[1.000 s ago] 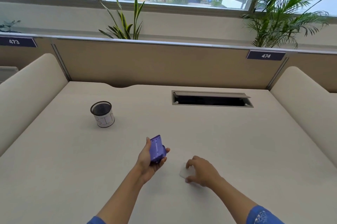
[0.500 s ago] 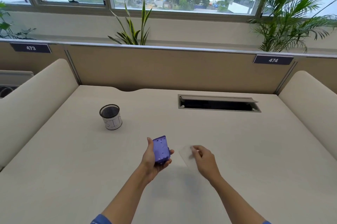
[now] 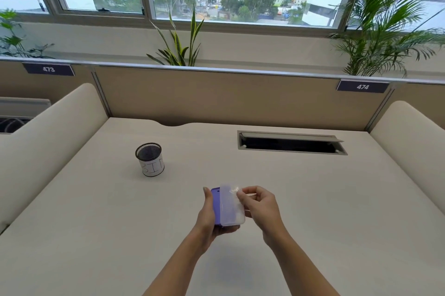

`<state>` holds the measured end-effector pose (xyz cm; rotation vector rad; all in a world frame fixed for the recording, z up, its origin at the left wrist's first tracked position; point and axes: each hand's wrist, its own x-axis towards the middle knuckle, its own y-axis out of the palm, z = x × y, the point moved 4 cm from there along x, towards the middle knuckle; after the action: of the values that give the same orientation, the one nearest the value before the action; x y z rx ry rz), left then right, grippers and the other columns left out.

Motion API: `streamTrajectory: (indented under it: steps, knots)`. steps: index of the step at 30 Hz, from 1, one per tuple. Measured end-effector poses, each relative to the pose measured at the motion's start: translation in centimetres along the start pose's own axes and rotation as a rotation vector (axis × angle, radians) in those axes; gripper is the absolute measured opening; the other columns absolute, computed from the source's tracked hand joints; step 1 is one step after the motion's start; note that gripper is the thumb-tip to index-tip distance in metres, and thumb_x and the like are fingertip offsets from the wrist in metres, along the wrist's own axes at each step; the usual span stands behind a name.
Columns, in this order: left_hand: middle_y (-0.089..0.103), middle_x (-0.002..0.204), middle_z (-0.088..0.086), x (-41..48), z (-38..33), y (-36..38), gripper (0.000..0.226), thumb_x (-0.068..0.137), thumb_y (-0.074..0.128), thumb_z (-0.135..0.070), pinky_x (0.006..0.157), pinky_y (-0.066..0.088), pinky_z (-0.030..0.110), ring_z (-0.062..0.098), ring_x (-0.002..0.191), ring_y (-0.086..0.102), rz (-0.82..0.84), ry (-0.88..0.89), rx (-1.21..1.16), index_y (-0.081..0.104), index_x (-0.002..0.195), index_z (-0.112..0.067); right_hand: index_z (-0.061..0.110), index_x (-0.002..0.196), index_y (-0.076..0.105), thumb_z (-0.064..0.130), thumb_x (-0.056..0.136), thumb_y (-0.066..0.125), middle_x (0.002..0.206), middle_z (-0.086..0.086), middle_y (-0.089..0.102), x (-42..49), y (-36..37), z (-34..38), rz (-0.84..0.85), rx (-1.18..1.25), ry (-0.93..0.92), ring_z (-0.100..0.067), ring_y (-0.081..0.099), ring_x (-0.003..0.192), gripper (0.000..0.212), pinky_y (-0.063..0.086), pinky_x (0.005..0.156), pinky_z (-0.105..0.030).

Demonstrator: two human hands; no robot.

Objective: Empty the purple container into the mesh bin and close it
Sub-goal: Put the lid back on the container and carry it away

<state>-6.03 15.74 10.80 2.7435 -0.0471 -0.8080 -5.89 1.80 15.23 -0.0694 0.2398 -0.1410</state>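
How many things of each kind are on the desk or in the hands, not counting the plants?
Purple plastic containers: 1, the purple container in the left hand.
Translucent white plastic lids: 1, the lid held against it by the right hand.
Black wire mesh bins with a white paper label: 1, the mesh bin standing on the desk.
Total: 3.

Purple container point(image 3: 216, 206), translucent white lid point(image 3: 231, 204), black mesh bin point(image 3: 148, 152).

1. Small purple plastic container point(image 3: 216, 206): mostly hidden behind translucent white lid point(image 3: 231, 205); open face not visible.
2. Black mesh bin with white paper label point(image 3: 149, 159): contents not discernible.
3. Both forearms cut off at bottom edge.
4. Left hand point(image 3: 209, 220): fingers under container hidden.
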Motion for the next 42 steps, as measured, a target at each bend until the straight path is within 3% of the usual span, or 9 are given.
streamTrajectory:
  steps: [5, 11, 15, 21, 28, 34, 38, 42]
  knots:
    - [0.074, 0.095, 0.013, 0.0, -0.2, 0.4, 0.071, 0.081, 0.017, -0.074, 0.060, 0.060, 0.037, 0.028, 0.074, 0.075, 0.030, 0.007, -0.010, 0.062, 0.108, -0.025, 0.019, 0.081, 0.071, 0.026, 0.084, 0.074, 0.064, 0.007, 0.066, 0.3, -0.3, -0.5, -0.061, -0.130, -0.037, -0.009, 0.063, 0.066, 0.008, 0.052, 0.063, -0.023]
    - [0.077, 0.087, 0.013, 0.1, -0.2, 0.9, 0.079, 0.071, 0.020, -0.079, 0.062, 0.062, 0.040, 0.032, 0.075, 0.074, 0.062, 0.023, -0.006, 0.065, 0.106, -0.024, 0.022, 0.078, 0.069, 0.030, 0.082, 0.073, 0.059, 0.008, 0.065, 0.3, -0.3, -0.2, -0.104, -0.236, -0.085, -0.006, 0.063, 0.060, 0.009, 0.056, 0.065, -0.032]
    - [0.076, 0.093, 0.017, 0.0, 0.0, 1.1, 0.085, 0.069, 0.022, -0.080, 0.061, 0.061, 0.039, 0.035, 0.078, 0.074, 0.067, 0.012, -0.029, 0.065, 0.112, -0.021, 0.025, 0.075, 0.067, 0.037, 0.082, 0.071, 0.054, 0.010, 0.057, -0.1, -0.2, 0.0, -0.143, -0.331, -0.122, -0.006, 0.056, 0.054, 0.014, 0.049, 0.056, -0.030]
    - [0.077, 0.090, 0.015, -0.1, 0.3, 1.5, 0.087, 0.067, 0.017, -0.084, 0.062, 0.060, 0.040, 0.037, 0.080, 0.074, 0.092, 0.012, -0.028, 0.064, 0.111, -0.025, 0.026, 0.078, 0.066, 0.040, 0.083, 0.070, 0.057, 0.010, 0.054, -0.5, -0.4, -0.2, -0.154, -0.349, -0.105, -0.006, 0.054, 0.054, 0.016, 0.045, 0.055, -0.028]
    - [0.077, 0.092, 0.014, -0.6, 0.5, 2.0, 0.090, 0.066, 0.011, -0.085, 0.065, 0.060, 0.040, 0.035, 0.081, 0.074, 0.112, 0.058, 0.013, 0.062, 0.114, -0.028, 0.022, 0.081, 0.068, 0.040, 0.083, 0.071, 0.070, 0.001, 0.067, -0.8, -0.7, 0.1, -0.166, -0.364, -0.086, -0.019, 0.067, 0.068, 0.019, 0.056, 0.064, -0.038]
    - [0.077, 0.090, 0.013, -0.6, 0.7, 2.1, 0.077, 0.072, 0.023, -0.079, 0.068, 0.061, 0.041, 0.036, 0.080, 0.074, 0.126, 0.072, 0.055, 0.061, 0.113, -0.025, 0.027, 0.080, 0.067, 0.044, 0.083, 0.068, 0.067, 0.008, 0.066, -1.1, -0.8, 0.2, -0.218, -0.419, -0.061, -0.010, 0.064, 0.063, 0.017, 0.045, 0.054, -0.026]
    - [0.077, 0.090, 0.013, -0.8, 1.0, 2.1, 0.066, 0.069, 0.041, -0.072, 0.070, 0.062, 0.044, 0.036, 0.081, 0.074, 0.097, 0.102, 0.049, 0.062, 0.107, -0.021, 0.028, 0.080, 0.066, 0.045, 0.082, 0.068, 0.068, 0.007, 0.068, -1.2, -0.8, 0.3, -0.223, -0.439, -0.068, -0.009, 0.066, 0.064, 0.017, 0.050, 0.056, -0.028]
    - [0.078, 0.085, 0.008, -0.8, 0.7, 1.9, 0.051, 0.089, 0.034, -0.065, 0.063, 0.060, 0.038, 0.033, 0.077, 0.074, 0.095, 0.127, 0.055, 0.060, 0.108, -0.026, 0.027, 0.080, 0.063, 0.045, 0.082, 0.070, 0.066, 0.005, 0.066, -1.5, -0.9, 0.0, -0.207, -0.416, -0.076, -0.011, 0.069, 0.065, 0.019, 0.056, 0.057, -0.033]
